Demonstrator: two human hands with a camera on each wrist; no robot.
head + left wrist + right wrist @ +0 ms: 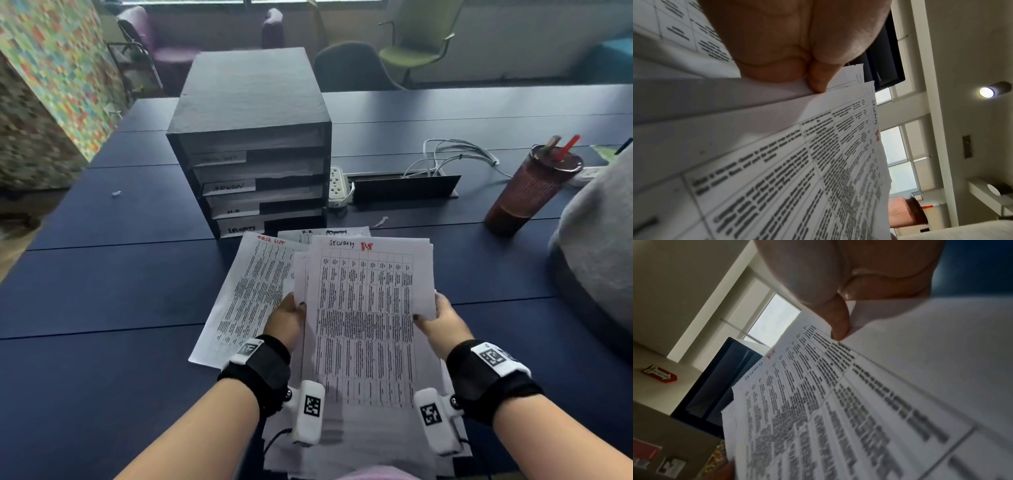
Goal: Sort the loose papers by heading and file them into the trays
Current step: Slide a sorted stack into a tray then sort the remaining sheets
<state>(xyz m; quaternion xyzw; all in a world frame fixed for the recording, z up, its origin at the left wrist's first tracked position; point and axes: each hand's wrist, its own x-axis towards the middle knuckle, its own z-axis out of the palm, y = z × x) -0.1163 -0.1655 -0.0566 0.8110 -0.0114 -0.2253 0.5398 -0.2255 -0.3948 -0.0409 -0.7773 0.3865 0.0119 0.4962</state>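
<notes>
The left hand [287,318] and right hand [440,322] each pinch a side edge of a stack of papers [366,308], thumbs on top and fingers hidden underneath, holding it tilted up over the blue table [102,291] just in front of the black tray unit [250,137]. That unit has 4 open slots with taped labels; the lower 3 read ADMIN, H.R and SECURITY, while the top label is too faint to read. The top sheet is headed SECURITY in handwriting with a red mark beside it, so it probably belongs in the bottom tray [270,224]. To do this well, peel only that sheet off, keep it flat and square to the slot, and slide it in low without snagging the sheets lying in front. The held sheets are thin white printouts carrying dense tables. A loose sheet [246,291] with a red heading lies flat on the table under the left hand, and 2 more headings peek out behind the stack.
</notes>
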